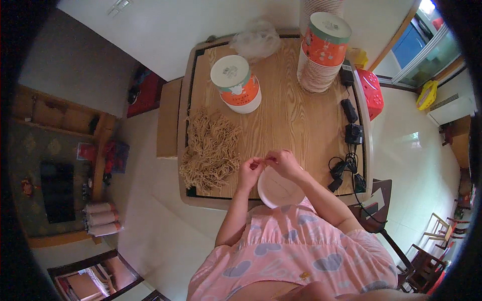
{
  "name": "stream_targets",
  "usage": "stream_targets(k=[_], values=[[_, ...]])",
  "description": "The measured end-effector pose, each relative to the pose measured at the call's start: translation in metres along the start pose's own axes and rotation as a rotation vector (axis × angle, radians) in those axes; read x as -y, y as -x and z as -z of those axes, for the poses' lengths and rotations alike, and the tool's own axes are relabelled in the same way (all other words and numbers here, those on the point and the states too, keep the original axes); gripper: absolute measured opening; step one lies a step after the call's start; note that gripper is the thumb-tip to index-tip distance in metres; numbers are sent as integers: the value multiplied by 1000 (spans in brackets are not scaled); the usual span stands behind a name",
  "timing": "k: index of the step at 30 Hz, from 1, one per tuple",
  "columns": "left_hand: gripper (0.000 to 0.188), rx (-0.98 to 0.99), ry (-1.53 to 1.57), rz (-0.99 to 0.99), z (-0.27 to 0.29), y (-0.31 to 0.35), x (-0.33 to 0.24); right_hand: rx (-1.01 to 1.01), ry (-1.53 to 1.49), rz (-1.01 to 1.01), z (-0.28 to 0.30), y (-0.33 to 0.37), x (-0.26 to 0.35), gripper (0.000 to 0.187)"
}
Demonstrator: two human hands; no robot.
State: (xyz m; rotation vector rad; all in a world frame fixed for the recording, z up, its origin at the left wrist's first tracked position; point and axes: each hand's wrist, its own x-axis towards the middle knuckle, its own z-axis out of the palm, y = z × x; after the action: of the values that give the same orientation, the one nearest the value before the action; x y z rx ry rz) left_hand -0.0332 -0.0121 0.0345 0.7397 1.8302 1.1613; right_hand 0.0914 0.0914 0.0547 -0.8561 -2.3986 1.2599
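My left hand [250, 174] and my right hand [284, 162] meet fingertip to fingertip over the table's near edge. Both are closed in a pinch; what they hold between them is too small to make out. Just below them, close to my body, is a round white container [275, 189] with a thin dark line or strand inside it. A tangled heap of tan twisted cords [211, 150] lies to the left of my left hand. Beyond the heap stands a paper bucket [243, 98] with a white, green and orange pattern, its round pale end facing up.
A tall stack of paper buckets [321, 55] rises at the table's far right. Black adapters [353, 134] and a coiled cable [346, 169] line the right edge. A crumpled clear plastic bag [256, 40] sits at the back, and a red stool [370, 94] stands beyond the table.
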Motion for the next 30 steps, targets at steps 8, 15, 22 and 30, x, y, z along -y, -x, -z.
stream_targets(k=[8, 15, 22, 30], values=[[13, -55, 233, -15, 3, -9, 28, -10, -3, -54, -2, -3, 4, 15], [15, -50, 24, -17, 1, -4, 15, -37, 29, 10, -5, -2, -2, 15], [16, -44, 70, -90, 3, -6, 29, -10, 17, 0, -9, -2, -4, 21], [19, -17, 171, -30, 1, -2, 19, 9, 36, -20, -8, -3, -1, 13]])
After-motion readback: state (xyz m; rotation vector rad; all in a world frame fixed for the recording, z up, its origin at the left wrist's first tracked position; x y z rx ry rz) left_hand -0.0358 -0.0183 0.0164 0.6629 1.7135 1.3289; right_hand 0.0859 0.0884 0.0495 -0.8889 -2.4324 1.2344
